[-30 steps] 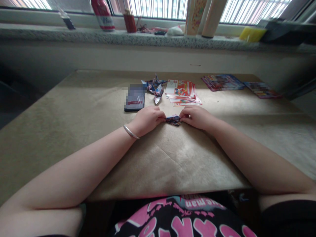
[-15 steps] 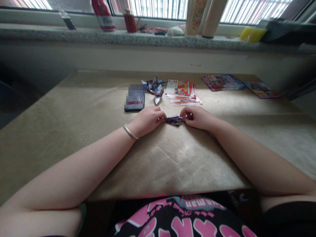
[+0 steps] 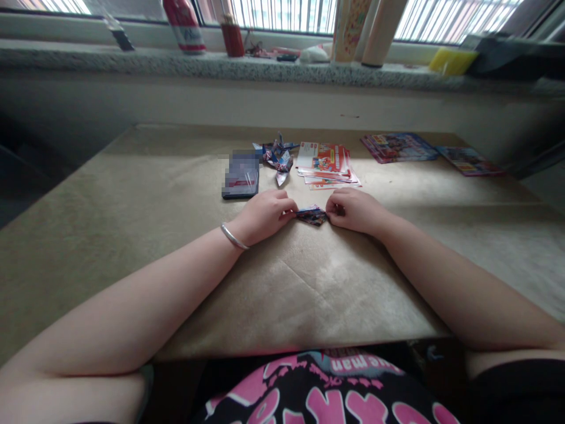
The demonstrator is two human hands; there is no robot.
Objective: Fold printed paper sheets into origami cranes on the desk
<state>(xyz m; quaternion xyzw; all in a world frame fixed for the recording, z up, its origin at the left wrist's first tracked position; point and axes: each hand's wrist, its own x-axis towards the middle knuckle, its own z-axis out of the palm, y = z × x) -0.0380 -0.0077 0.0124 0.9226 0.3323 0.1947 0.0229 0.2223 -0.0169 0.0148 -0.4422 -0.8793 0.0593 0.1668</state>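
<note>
A small piece of folded patterned paper point(image 3: 312, 215), dark blue with mixed colours, lies on the table between my hands. My left hand point(image 3: 270, 213), with a silver bangle at its wrist, pinches the paper's left end. At its right end, the fingers of my right hand point(image 3: 351, 209) are closed on the paper's edge, the fingertips partly hidden. Just beyond are several folded paper shapes point(image 3: 278, 158), pointed like origami cranes. To their left a dark phone-like device point(image 3: 241, 175) lies flat, its face blurred out.
Red and white printed cards point(image 3: 329, 164) lie in a loose pile behind my right hand. Farther right are colourful sheets point(image 3: 399, 147) and another small stack point(image 3: 468, 161). A stone windowsill point(image 3: 265, 70) behind the table bears a red bottle point(image 3: 185, 26), a red jar point(image 3: 232, 40) and a yellow item point(image 3: 452, 60).
My right hand has shifted slightly to the right, its fingers curling closer together at the paper's end. My left hand keeps its pinch in nearly the same place.
</note>
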